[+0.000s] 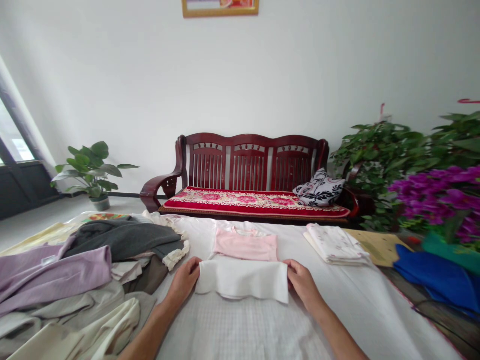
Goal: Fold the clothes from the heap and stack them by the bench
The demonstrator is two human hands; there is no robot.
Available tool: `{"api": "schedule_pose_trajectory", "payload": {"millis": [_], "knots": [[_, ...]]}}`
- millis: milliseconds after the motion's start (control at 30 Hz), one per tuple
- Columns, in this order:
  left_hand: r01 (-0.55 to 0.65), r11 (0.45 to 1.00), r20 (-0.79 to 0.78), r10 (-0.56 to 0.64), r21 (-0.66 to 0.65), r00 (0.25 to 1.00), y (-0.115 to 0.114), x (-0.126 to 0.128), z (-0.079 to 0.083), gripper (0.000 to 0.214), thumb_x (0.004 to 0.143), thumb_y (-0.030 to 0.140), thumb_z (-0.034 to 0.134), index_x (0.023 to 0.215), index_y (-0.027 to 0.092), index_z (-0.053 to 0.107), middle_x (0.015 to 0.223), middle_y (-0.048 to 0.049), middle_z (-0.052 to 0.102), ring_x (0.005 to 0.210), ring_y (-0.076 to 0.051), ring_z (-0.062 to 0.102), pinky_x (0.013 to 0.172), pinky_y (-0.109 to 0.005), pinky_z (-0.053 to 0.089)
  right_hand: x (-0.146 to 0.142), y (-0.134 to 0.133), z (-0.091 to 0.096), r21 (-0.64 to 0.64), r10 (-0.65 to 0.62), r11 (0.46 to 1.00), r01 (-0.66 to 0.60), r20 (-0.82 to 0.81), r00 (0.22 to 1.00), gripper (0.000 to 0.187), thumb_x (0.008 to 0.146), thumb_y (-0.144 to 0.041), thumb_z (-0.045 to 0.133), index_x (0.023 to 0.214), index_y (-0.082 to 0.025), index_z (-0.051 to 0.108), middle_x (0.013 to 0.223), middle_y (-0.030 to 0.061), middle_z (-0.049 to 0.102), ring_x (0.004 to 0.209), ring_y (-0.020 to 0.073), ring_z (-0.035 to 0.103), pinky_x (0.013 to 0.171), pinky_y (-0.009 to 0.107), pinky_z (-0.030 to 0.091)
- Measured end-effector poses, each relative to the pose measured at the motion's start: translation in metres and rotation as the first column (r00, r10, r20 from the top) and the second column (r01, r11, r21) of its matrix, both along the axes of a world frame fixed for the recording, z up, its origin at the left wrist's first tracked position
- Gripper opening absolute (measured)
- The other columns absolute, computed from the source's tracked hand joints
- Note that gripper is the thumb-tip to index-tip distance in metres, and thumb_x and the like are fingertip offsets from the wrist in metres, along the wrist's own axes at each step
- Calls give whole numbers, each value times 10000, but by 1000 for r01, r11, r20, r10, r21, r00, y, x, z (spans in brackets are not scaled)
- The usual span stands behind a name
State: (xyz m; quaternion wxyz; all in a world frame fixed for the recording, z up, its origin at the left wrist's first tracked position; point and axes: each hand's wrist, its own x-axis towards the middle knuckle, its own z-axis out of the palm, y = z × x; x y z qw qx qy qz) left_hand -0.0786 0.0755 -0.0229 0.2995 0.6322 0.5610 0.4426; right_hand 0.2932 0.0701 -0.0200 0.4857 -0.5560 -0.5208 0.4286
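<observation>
A small pink and white garment [244, 265] lies on the white cloth-covered table [240, 325], its white lower part folded up over the pink top. My left hand [184, 281] pinches the white fold's left edge. My right hand [302, 283] grips the right edge, fingers closed on the fabric.
A heap of grey, lilac and cream clothes [86, 270] fills the left of the table. A folded white floral garment [337, 244] lies at the far right, near a blue cloth [435, 277]. Beyond stand a red wooden bench [247, 180] and potted plants [412, 165].
</observation>
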Motion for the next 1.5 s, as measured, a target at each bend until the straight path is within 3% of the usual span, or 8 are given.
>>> {"api": "schedule_pose_trajectory", "payload": {"millis": [200, 367, 467, 600, 767, 1067, 1267, 1500], "knots": [[57, 998, 103, -54, -24, 993, 4, 12, 7, 305, 786, 444, 564, 890, 169, 644, 621, 40, 532, 535, -117, 428, 507, -222, 305, 0, 1, 6, 38, 112, 993, -115, 74, 991, 418, 689, -332, 657, 1071, -177, 725, 632, -21, 649, 505, 137, 529, 482, 247, 409], [109, 994, -3, -109, 7, 994, -4, 8, 12, 422, 765, 359, 596, 1124, 153, 680, 555, 85, 376, 520, -101, 326, 506, -214, 235, 2, -4, 19, 218, 159, 956, -198, 186, 970, 301, 660, -249, 728, 951, -209, 794, 1017, 76, 747, 976, 238, 667, 881, 334, 509], [159, 987, -56, -161, -25, 985, -9, 5, 16, 366, 742, 294, 597, 1066, 170, 715, 574, 72, 425, 533, -101, 346, 530, -213, 265, 0, -6, 22, 261, 212, 929, -262, 204, 956, 299, 672, -215, 700, 954, -227, 799, 1144, 100, 721, 1082, 250, 648, 949, 363, 490], [179, 983, -36, -178, 37, 983, -11, 8, 21, 192, 722, 320, 651, 842, 180, 704, 841, -10, 643, 635, -118, 462, 620, -225, 371, -3, -6, 20, 198, 164, 960, -200, 186, 969, 196, 713, -301, 663, 822, -200, 789, 909, 77, 750, 820, 215, 679, 730, 307, 527], [-28, 999, 10, 28, 15, 1000, -3, 10, 11, 256, 781, 437, 585, 682, 202, 567, 584, 38, 506, 572, -134, 440, 559, -227, 326, -3, -2, 15, 8, -75, 997, 74, 37, 997, 372, 716, -473, 605, 855, -151, 727, 457, -42, 529, 358, 104, 420, 384, 234, 294], [-182, 980, -29, 181, -78, 983, 8, 7, -6, 189, 779, 360, 539, 870, 199, 576, 449, 104, 393, 416, -107, 357, 470, -212, 189, -8, -4, 16, -32, -180, 983, 182, 58, 982, 638, 702, -512, 620, 1219, -140, 604, 438, -84, 492, 334, 107, 407, 364, 227, 258], [-173, 961, 138, 205, -217, 969, 3, 12, 6, 286, 731, 339, 522, 963, 179, 577, 417, 102, 452, 342, -104, 396, 390, -187, 231, -9, -7, 14, -37, -292, 956, 291, -28, 956, 515, 685, -429, 599, 1122, -157, 608, 443, -88, 485, 344, 104, 424, 364, 215, 280], [-204, 946, 125, 241, -251, 962, 5, 10, 4, 244, 710, 296, 505, 921, 187, 563, 360, 105, 428, 308, -90, 371, 370, -159, 212, -12, -4, 13, -63, -313, 948, 311, -20, 949, 438, 678, -520, 642, 958, -187, 588, 447, -76, 505, 312, 88, 383, 330, 208, 243]]}}
